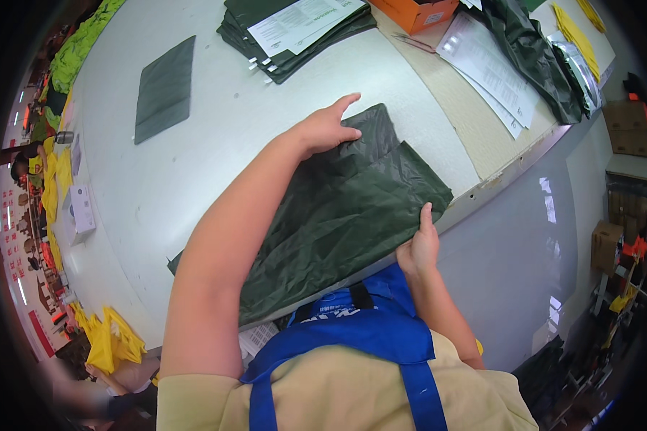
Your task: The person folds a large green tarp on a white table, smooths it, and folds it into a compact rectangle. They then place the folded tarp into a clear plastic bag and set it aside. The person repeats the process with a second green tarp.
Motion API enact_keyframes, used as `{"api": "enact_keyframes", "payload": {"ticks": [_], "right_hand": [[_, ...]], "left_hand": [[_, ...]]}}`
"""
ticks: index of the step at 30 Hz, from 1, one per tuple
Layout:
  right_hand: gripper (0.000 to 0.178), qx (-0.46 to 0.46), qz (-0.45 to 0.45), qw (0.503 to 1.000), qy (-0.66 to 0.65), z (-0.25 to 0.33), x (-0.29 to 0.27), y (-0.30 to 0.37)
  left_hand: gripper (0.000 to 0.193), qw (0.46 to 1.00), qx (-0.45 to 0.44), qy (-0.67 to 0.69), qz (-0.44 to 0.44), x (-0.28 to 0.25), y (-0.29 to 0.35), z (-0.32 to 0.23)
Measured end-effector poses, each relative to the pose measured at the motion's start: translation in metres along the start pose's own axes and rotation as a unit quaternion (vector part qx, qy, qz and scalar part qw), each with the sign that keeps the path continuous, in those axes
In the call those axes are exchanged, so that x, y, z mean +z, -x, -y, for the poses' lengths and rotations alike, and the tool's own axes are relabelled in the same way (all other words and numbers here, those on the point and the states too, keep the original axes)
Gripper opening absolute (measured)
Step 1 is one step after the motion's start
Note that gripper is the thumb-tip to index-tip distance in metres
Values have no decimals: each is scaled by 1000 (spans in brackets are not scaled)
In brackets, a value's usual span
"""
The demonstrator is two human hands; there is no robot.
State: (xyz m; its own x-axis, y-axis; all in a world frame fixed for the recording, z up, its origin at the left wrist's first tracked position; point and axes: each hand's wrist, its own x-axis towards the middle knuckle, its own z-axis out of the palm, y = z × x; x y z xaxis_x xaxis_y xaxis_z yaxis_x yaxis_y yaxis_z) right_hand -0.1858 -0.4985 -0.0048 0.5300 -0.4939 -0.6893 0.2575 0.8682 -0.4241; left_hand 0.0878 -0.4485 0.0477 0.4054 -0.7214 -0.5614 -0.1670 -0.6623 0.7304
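Straightening seems in hand: the dark green cloth (338,208) is laid along the table's (230,93) near edge, its right end pinched by the right hand (418,250), the left hand (318,133) splayed at its far side; edge alignment seems needed next.

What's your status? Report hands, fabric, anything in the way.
Left hand spread at upper edge of dark green fabric. Right hand at its right edge. Fabric creased on white table. Dark green stack beyond, apart.

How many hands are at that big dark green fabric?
2: left hand at the far edge of the dark green fabric; right hand, partly hidden, at the fabric's right side.
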Motion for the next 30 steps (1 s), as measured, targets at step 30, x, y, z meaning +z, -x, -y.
{"api": "enact_keyframes", "payload": {"ticks": [30], "right_hand": [[64,-173,161,712,661,20,51,41]], "left_hand": [[29,991,35,-29,125,-41,30,27]]}}
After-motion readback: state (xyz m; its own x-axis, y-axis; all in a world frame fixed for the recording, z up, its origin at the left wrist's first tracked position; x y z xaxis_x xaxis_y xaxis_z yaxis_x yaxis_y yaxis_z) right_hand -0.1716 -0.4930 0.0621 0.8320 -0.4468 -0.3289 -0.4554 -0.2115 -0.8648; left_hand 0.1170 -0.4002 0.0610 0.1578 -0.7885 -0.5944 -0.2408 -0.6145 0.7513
